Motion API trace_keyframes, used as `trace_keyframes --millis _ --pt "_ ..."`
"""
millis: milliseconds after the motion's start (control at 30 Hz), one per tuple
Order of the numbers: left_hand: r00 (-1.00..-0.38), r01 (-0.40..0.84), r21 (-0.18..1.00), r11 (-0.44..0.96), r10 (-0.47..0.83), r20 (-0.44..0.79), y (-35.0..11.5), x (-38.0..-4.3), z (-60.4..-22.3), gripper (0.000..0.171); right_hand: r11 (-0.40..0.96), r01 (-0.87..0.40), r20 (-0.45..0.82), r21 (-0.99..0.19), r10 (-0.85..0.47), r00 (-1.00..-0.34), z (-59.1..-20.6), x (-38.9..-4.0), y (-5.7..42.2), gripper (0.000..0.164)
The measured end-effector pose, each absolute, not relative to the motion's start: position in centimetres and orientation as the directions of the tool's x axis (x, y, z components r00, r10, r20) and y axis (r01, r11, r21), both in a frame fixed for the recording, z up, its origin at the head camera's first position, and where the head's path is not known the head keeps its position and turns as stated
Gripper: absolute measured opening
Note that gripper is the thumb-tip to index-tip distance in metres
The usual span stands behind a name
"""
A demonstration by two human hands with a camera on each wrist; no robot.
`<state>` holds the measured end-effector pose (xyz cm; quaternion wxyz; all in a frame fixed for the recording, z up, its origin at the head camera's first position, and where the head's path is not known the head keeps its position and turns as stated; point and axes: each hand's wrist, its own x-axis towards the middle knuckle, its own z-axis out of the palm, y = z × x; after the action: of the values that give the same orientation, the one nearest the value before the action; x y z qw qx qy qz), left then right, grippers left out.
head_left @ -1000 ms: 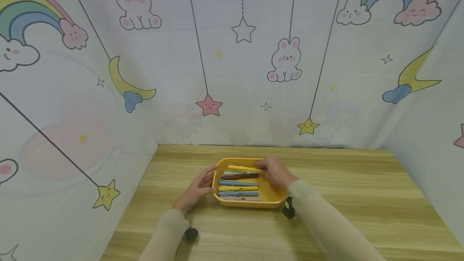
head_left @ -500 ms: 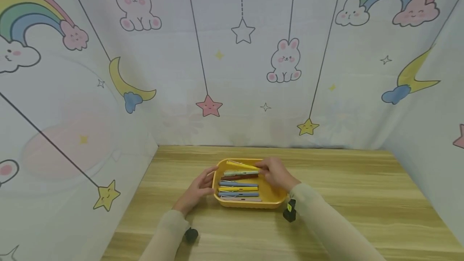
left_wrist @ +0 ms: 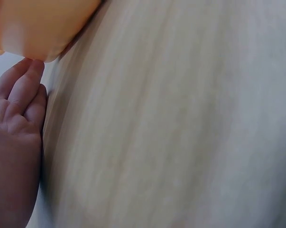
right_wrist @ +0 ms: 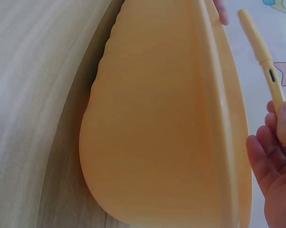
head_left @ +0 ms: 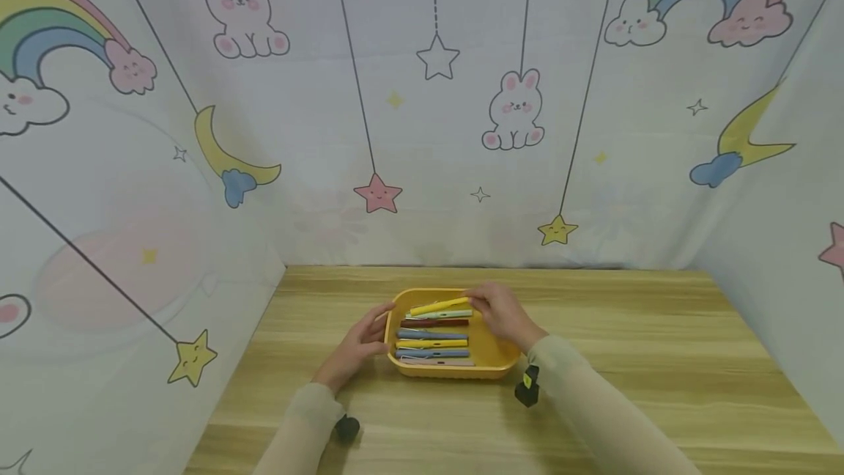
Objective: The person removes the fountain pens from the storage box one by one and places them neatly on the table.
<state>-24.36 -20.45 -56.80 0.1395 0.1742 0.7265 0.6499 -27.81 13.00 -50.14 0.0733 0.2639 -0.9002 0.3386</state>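
Observation:
The fingertips of my right hand (head_left: 504, 316) pinch the right end of a yellow pen (head_left: 438, 306), which slants over the back of a yellow plastic basket (head_left: 461, 372). The right wrist view shows the same pen (right_wrist: 260, 47) raised past the rim, a dark slot in its barrel. My left hand (head_left: 356, 347) touches the basket's left side with extended fingers; in the left wrist view their tips meet its outer wall (left_wrist: 43, 28). Inside lie several pens in a row: light green (head_left: 448, 314), dark red (head_left: 435, 322), blue (head_left: 445, 336), another yellow (head_left: 435, 344), another blue and pink (head_left: 455, 363).
The basket stands on a wood-grain table (head_left: 633, 358), near its back edge. White cloth (head_left: 448, 233) printed with rabbits, stars and rainbows hangs behind and at both sides. Small black devices (head_left: 527, 387) sit at both wrists.
In my right hand the yellow pen has turned: its left end now dips toward the light green pen, its right end is higher, and its clip no longer shows. My left hand stays at the basket.

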Motion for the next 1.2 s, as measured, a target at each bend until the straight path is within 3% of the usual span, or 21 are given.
trace_keyframes --millis 200,400,533,767,1200 --pt "-0.902 0.075 0.992 0.097 0.430 0.026 -20.4 -24.3 -56.7 0.077 0.556 -0.498 0.315 -0.665 -0.396 -0.863 -50.0 -27.6 13.2 0.022" --pt "-0.901 0.074 0.993 0.091 0.432 0.028 -20.5 -24.3 -56.7 0.077 0.398 -0.336 0.210 -0.854 -0.328 -0.921 -49.7 -27.1 13.3 0.022" --pt "-0.903 0.069 0.993 0.092 0.429 0.023 -20.5 -24.2 -56.7 0.078 0.309 -0.246 0.151 -0.919 -0.302 -0.941 -49.5 -26.9 13.4 0.024" --pt "-0.902 0.078 0.992 0.103 0.431 0.026 -20.4 -24.2 -56.7 0.078 0.291 -0.166 0.092 -0.942 -0.253 -0.963 -49.1 -26.7 13.8 0.023" --pt "-0.899 0.085 0.991 0.098 0.437 0.034 -20.5 -24.2 -56.7 0.078 0.259 -0.182 0.117 -0.948 -0.245 -0.962 -48.9 -26.4 14.8 0.021"
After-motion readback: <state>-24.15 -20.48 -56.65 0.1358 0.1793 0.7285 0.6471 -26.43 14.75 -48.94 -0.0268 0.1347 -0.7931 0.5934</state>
